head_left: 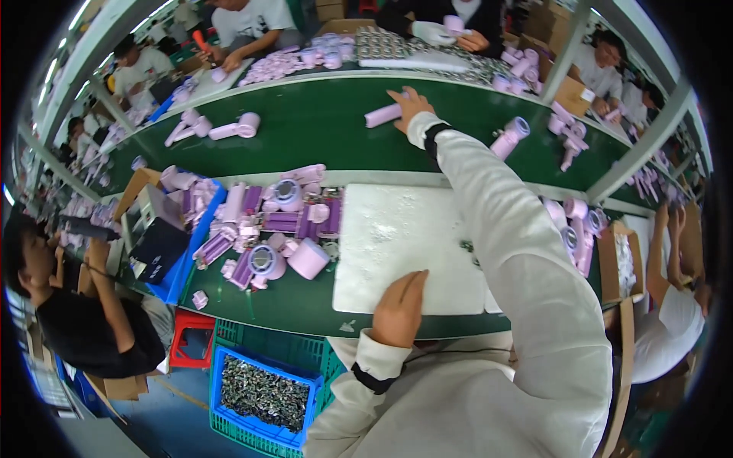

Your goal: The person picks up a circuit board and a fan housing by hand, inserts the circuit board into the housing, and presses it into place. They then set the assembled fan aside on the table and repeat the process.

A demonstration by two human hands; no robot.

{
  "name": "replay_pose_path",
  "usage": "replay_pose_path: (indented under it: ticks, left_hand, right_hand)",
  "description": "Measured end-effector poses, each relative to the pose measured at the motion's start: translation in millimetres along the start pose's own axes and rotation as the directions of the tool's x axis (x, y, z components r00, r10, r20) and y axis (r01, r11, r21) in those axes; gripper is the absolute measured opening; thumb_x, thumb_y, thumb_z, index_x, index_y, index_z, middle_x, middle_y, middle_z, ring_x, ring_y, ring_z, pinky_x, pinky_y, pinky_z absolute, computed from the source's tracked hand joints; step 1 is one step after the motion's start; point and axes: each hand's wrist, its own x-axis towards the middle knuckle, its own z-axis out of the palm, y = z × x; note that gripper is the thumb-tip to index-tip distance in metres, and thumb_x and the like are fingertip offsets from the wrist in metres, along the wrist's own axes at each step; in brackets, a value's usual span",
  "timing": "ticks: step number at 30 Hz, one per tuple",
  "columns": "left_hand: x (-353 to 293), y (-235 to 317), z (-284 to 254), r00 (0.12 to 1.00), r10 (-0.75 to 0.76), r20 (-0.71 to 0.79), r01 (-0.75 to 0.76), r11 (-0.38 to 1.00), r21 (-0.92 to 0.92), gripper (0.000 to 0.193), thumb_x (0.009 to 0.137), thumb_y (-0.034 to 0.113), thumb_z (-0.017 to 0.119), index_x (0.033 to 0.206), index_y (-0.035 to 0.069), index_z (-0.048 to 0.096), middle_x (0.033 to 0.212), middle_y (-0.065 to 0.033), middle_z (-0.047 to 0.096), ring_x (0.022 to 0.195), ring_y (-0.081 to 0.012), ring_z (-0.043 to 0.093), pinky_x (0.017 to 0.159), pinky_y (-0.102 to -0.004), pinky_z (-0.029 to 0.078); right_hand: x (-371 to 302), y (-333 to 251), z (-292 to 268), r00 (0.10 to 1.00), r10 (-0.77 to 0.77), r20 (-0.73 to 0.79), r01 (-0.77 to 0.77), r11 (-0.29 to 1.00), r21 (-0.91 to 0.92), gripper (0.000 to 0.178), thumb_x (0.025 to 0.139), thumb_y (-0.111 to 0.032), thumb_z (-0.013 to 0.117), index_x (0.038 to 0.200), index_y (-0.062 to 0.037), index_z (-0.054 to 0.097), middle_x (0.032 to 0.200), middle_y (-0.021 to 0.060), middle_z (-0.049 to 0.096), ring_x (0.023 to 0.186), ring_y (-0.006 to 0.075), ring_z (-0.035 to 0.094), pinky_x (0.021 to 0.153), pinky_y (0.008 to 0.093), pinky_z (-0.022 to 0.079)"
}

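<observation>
My right hand (412,105) reaches far out over the green conveyor belt (321,114). Its fingers are bent round one end of a lilac handheld fan (382,116), whose handle sticks out to the left; the end under my palm is hidden. Close to my body, my left hand (400,309) is at the near edge of a white foam pad (397,237). Those fingers are curled together, and whatever they may hold is hidden. Left of the pad lies a pile of lilac fan housings (309,258) with purple inner parts.
More lilac fans (237,126) lie along the belt. A blue tray (200,237) and a grey box stand at left. Below, a blue crate (263,393) holds many small metal parts. Fans and a cardboard box (620,263) are at right. Co-workers sit across the belt and on both sides.
</observation>
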Motion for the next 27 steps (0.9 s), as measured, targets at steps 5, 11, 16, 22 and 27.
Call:
replay_pose_path:
  ticks: [5,11,16,22,27]
  left_hand:
    - [8.4,2.4,4.6,0.997,0.075,0.029,-0.074,0.997,-0.016,0.040,0.090,0.000,0.064,0.129,0.004,0.062,0.108,-0.0136,0.068,0.098,-0.0300,0.065,0.083,-0.0384,0.054]
    - [-1.1,6.0,-5.3,0.980,-0.195,0.028,0.196,0.946,-0.258,0.040,0.091,-0.003,0.063,0.130,0.004,0.063,0.112,-0.0158,0.070,0.097,-0.0302,0.068,0.087,-0.0390,0.054]
    - [-9.3,4.0,-30.6,0.873,-0.481,-0.081,0.375,0.767,-0.521,0.030,0.093,-0.004,0.061,0.122,0.001,0.068,0.121,-0.0168,0.070,0.108,-0.0226,0.067,0.096,-0.0338,0.050]
    - [-10.9,-17.9,-34.0,0.861,-0.443,-0.249,0.283,0.825,-0.490,0.033,0.090,-0.012,0.057,0.118,-0.001,0.070,0.108,-0.0133,0.069,0.101,-0.0234,0.067,0.092,-0.0306,0.052]
    - [-15.3,-7.6,-37.9,0.831,-0.555,0.028,0.385,0.539,-0.749,0.030,0.093,-0.011,0.056,0.120,-0.004,0.067,0.111,-0.0123,0.065,0.095,-0.0164,0.065,0.086,-0.0264,0.050]
  right_hand:
    - [29.7,5.3,23.9,0.919,-0.271,0.287,0.325,0.932,-0.160,0.049,0.080,-0.018,0.073,0.128,-0.0187,0.065,0.123,0.0152,0.066,0.115,0.0334,0.064,0.098,0.0433,0.052]
    - [-3.7,-33.9,-85.3,0.887,-0.327,0.326,0.393,0.905,-0.163,0.018,0.087,-0.020,0.072,0.104,-0.0129,0.070,0.093,0.0115,0.073,0.090,0.0342,0.070,0.081,0.0446,0.055]
    - [-106.5,-63.2,-187.4,0.877,-0.447,0.178,0.374,0.866,0.333,0.019,0.088,-0.018,0.074,0.103,-0.0063,0.069,0.087,0.0153,0.070,0.081,0.0365,0.068,0.070,0.0411,0.055]
    - [-241.3,-75.6,-222.7,0.764,-0.626,0.155,0.535,0.750,0.389,0.027,0.078,-0.005,0.074,0.105,-0.0033,0.071,0.104,0.0134,0.071,0.097,0.0312,0.070,0.078,0.0375,0.058]
    - [-297.9,-78.4,-203.0,0.760,-0.626,0.174,0.539,0.758,0.367,0.030,0.074,0.000,0.073,0.104,-0.0035,0.070,0.108,0.0132,0.070,0.101,0.0310,0.069,0.077,0.0372,0.058]
